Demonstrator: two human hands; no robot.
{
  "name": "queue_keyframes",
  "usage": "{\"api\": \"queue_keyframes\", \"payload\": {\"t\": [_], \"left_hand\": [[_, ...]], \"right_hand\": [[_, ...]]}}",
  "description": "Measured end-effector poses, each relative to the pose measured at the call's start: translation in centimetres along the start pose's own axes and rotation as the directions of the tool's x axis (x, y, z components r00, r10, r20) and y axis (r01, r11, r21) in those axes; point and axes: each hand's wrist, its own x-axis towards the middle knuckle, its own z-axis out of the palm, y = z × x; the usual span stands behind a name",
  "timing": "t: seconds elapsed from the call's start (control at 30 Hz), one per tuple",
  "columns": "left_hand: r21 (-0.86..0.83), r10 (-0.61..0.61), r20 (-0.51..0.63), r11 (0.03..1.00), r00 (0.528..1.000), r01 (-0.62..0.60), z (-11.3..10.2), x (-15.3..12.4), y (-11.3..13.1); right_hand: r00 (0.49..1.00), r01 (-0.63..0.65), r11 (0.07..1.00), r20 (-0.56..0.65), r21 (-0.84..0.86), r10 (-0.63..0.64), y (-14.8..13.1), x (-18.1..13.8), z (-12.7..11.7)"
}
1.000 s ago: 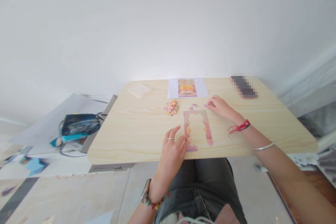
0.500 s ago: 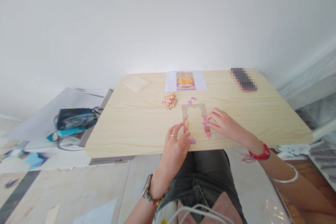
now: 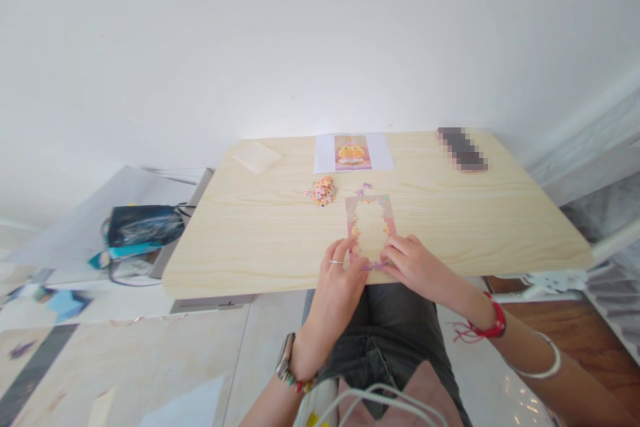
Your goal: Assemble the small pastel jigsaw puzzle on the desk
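Observation:
A pink and yellow jigsaw border frame (image 3: pixel 370 203) lies on the pale wooden table (image 3: pixel 260 240), its middle showing bare wood. My left hand (image 3: pixel 336 283) rests at the frame's near left corner, fingers curled with the tips pressed on the pieces. My right hand (image 3: pixel 411 265) presses at the near right corner, fingertips together on the bottom edge pieces. A small heap of loose pieces (image 3: pixel 321 190) sits to the left of the frame. A few stray purple pieces (image 3: pixel 364 188) lie just beyond it. A reference picture sheet (image 3: pixel 353 152) lies at the far edge.
A pixelated dark object (image 3: pixel 461 148) lies at the table's far right. A translucent bag (image 3: pixel 257 157) lies far left. On the floor at left sits a dark blue bag (image 3: pixel 143 227) amid papers. White cables cross my lap at the bottom.
My right hand came back from the far stray pieces to the frame's near edge. The frame's bottom side, open before, now looks joined. My left hand stayed at the near left corner.

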Motion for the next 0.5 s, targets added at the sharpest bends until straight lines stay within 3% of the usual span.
{"api": "queue_keyframes", "payload": {"t": [0.5], "left_hand": [[0.035,0.065,0.092,0.997,0.994,-0.069,-0.08,-0.51,-0.19]], "right_hand": [[0.999,-0.028,1.000,0.025,0.012,0.028,-0.62,0.48,-0.29]]}}
